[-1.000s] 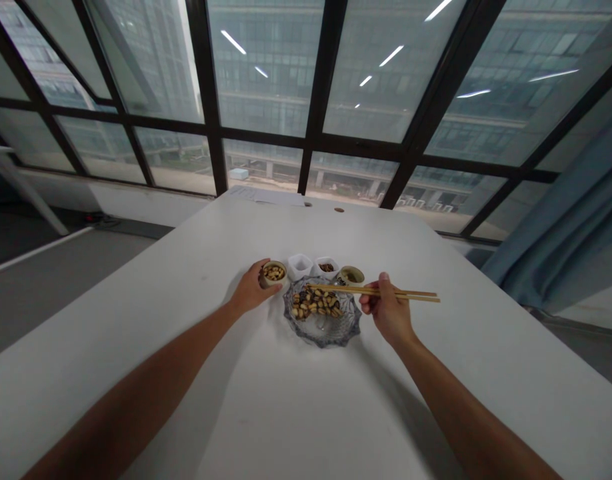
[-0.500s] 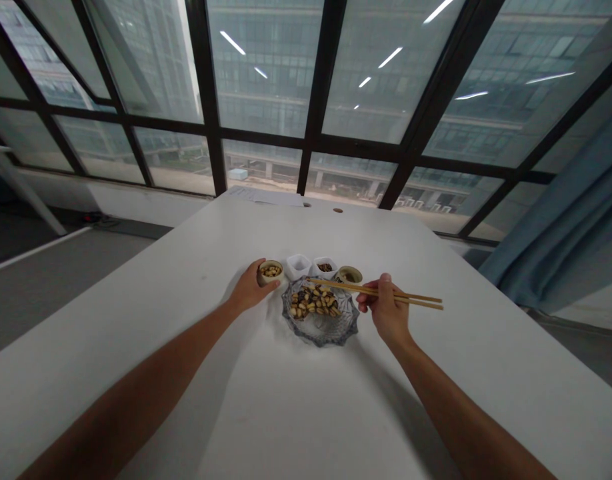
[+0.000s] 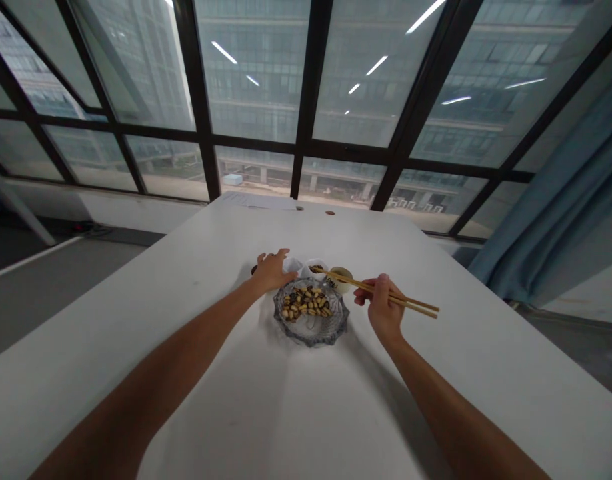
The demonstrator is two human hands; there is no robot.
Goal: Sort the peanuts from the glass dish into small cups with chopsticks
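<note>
My left hand [image 3: 272, 271] reaches over the left small cup, fingers spread, beside a white dish [image 3: 292, 267]; the cup is almost wholly hidden beneath it. Chopsticks [image 3: 409, 303] are gripped in my right hand [image 3: 385, 308], their tips above a second white dish [image 3: 314, 267] holding small dark pieces. To the right of that dish stands a beige cup [image 3: 341, 273], partly behind the chopsticks. Nearer to me, a scalloped glass bowl [image 3: 312, 337] holds a heap of mixed nuts or seeds [image 3: 306, 302] toward its back.
The white table [image 3: 266, 400] stretches to the windows. Papers [image 3: 259, 201] and two small round items, one reddish brown [image 3: 330, 213], lie at its far edge. A blue curtain [image 3: 546, 200] hangs at the right.
My left hand has shifted from the side of the left cup to over it, toward the white dish, with fingers spread. The chopstick tips moved from above the bowl to the second dish.
</note>
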